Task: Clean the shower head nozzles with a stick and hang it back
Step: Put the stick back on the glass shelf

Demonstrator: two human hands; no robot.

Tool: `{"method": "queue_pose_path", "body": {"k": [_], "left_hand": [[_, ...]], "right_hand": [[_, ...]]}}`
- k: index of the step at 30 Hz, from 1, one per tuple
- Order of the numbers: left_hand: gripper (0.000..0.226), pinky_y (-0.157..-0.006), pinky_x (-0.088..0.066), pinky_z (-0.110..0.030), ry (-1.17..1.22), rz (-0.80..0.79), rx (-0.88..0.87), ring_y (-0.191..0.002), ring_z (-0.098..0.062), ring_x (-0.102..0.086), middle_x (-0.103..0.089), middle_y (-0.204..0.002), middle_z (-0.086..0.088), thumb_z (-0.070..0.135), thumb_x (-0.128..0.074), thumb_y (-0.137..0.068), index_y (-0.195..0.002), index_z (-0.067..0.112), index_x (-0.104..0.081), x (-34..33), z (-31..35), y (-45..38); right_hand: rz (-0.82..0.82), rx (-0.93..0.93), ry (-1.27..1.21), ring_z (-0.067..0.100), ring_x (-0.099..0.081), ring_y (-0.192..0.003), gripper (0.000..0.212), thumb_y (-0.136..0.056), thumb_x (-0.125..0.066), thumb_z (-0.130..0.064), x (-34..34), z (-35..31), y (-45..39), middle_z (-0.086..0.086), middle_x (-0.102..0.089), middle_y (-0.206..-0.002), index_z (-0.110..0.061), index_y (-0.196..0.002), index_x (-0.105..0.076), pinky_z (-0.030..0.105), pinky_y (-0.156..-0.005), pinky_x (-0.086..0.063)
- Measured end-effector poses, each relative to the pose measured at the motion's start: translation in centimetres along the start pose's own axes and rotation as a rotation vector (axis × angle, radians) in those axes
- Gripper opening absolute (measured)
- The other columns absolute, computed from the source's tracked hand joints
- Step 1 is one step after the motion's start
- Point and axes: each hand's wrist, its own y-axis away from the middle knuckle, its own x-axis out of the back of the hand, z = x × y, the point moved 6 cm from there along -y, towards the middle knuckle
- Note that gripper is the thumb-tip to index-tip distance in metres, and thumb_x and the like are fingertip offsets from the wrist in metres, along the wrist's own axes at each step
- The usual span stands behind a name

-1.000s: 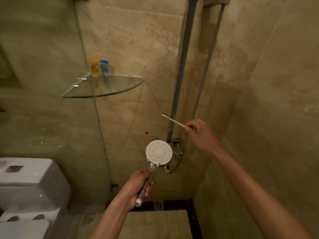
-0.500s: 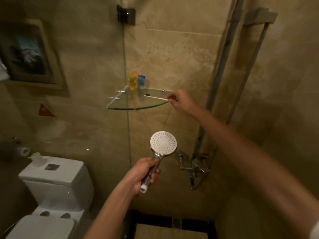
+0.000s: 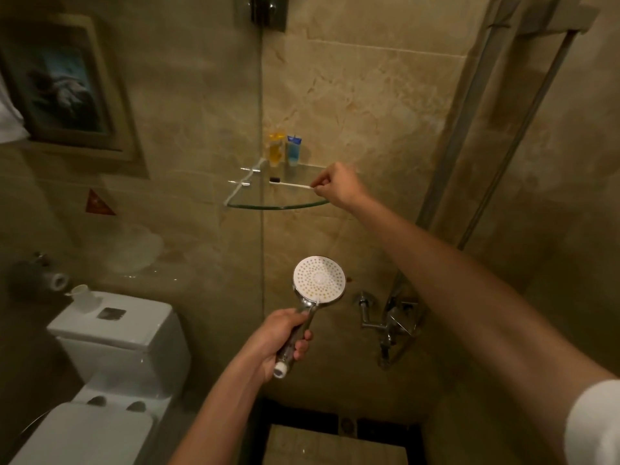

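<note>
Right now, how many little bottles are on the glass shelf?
2. A yellow bottle stands at the back corner of the glass shelf, and a blue bottle stands just right of it, against the wall. None seems hidden behind them.

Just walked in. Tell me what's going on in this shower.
A person stands in the shower stall. The left hand grips the handle of the shower head, off its holder, its white nozzle face turned toward the camera. The right hand reaches up to the glass corner shelf and pinches one end of the thin white stick, which lies level at the shelf, near two small bottles. The stick is nowhere near the nozzles.
</note>
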Motion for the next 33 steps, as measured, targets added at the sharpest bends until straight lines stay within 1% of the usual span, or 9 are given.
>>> {"method": "queue_pose_path", "body": {"k": [4, 12, 16, 19, 22, 28, 30, 32, 33], "left_hand": [[0.008, -0.03, -0.034, -0.02, 0.006, 0.007, 0.001, -0.036, -0.012, -0.043, -0.052, -0.059, -0.007, 0.011, -0.043, -0.103, -0.095, 0.01, -0.043, 0.1, -0.2, -0.5], [0.009, -0.03, -0.033, -0.02, 0.021, -0.015, 0.001, -0.036, -0.012, -0.042, -0.051, -0.058, -0.007, 0.012, -0.043, -0.103, -0.094, 0.01, -0.043, -0.4, -0.3, -1.3], [0.009, -0.03, -0.032, -0.02, 0.022, -0.028, 0.0, -0.035, -0.012, -0.042, -0.05, -0.059, -0.007, 0.012, -0.044, -0.103, -0.094, 0.011, -0.042, -0.5, -0.3, -1.4], [0.009, -0.03, -0.032, -0.02, 0.021, -0.029, -0.003, -0.036, -0.012, -0.041, -0.05, -0.059, -0.008, 0.013, -0.044, -0.103, -0.094, 0.011, -0.042, -0.5, -0.3, -1.6], [0.009, -0.03, -0.032, -0.019, 0.022, -0.031, -0.01, -0.036, -0.012, -0.042, -0.051, -0.059, -0.008, 0.013, -0.045, -0.102, -0.094, 0.011, -0.042, -0.7, -0.3, -1.9], [0.007, -0.03, -0.033, -0.02, -0.01, -0.049, -0.018, -0.037, -0.012, -0.042, -0.051, -0.061, -0.007, 0.015, -0.045, -0.102, -0.097, 0.01, -0.044, -2.9, -0.4, -2.8], [0.006, -0.031, -0.034, -0.021, -0.014, -0.052, -0.014, -0.038, -0.013, -0.043, -0.052, -0.061, -0.007, 0.016, -0.045, -0.103, -0.1, 0.01, -0.045, -4.1, -0.7, -3.1], [0.007, -0.031, -0.034, -0.021, -0.011, -0.061, -0.007, -0.039, -0.013, -0.043, -0.052, -0.061, -0.007, 0.016, -0.043, -0.103, -0.102, 0.01, -0.045, -5.4, -1.2, -3.6], [0.007, -0.031, -0.034, -0.021, -0.016, -0.064, -0.006, -0.038, -0.014, -0.043, -0.052, -0.06, -0.008, 0.016, -0.043, -0.103, -0.102, 0.009, -0.045, -6.2, -1.4, -4.0]], "right_hand": [[-0.006, -0.071, -0.154, 0.011, -0.063, -0.086, 0.015, -0.089, -0.071, -0.01, -0.2, 1.1, -0.1, 0.001, -0.072, -0.095, -0.014, -0.102, -0.078, 0.025, -0.076, -0.054], [-0.055, -0.076, -0.255, 0.01, -0.062, -0.089, 0.019, -0.087, -0.073, -0.01, 0.2, 1.8, 0.0, -0.003, -0.068, -0.092, -0.012, -0.106, -0.075, 0.024, -0.08, -0.053], [-0.046, -0.088, -0.295, 0.016, -0.065, -0.098, 0.024, -0.086, -0.074, -0.01, 0.4, 2.2, 0.3, 0.004, -0.071, -0.103, -0.01, -0.11, -0.074, 0.03, -0.09, -0.055], [-0.056, -0.099, -0.322, 0.017, -0.065, -0.103, 0.028, -0.087, -0.075, -0.013, 1.1, 2.3, 0.6, 0.007, -0.07, -0.11, -0.009, -0.114, -0.071, 0.031, -0.094, -0.054], [-0.037, -0.122, -0.359, 0.018, -0.064, -0.104, 0.027, -0.089, -0.072, -0.014, 2.7, 2.6, 0.6, 0.008, -0.069, -0.112, -0.009, -0.116, -0.069, 0.029, -0.089, -0.054], [0.137, -0.023, -0.398, 0.01, -0.062, -0.087, 0.025, -0.088, -0.073, -0.013, 9.0, 4.3, 1.6, 0.008, -0.071, -0.102, -0.004, -0.111, -0.072, 0.018, -0.074, -0.049], [0.188, -0.006, -0.393, 0.011, -0.062, -0.084, 0.022, -0.091, -0.07, -0.014, 11.1, 6.2, 2.3, 0.009, -0.071, -0.098, -0.004, -0.11, -0.073, 0.019, -0.071, -0.05], [0.232, -0.04, -0.404, 0.012, -0.063, -0.083, 0.02, -0.095, -0.065, -0.016, 13.0, 8.7, 3.0, 0.008, -0.071, -0.097, -0.005, -0.111, -0.072, 0.022, -0.071, -0.051], [0.255, -0.068, -0.406, 0.012, -0.063, -0.082, 0.021, -0.097, -0.062, -0.017, 14.1, 10.3, 3.3, 0.008, -0.071, -0.097, -0.005, -0.112, -0.07, 0.021, -0.07, -0.051]]}}
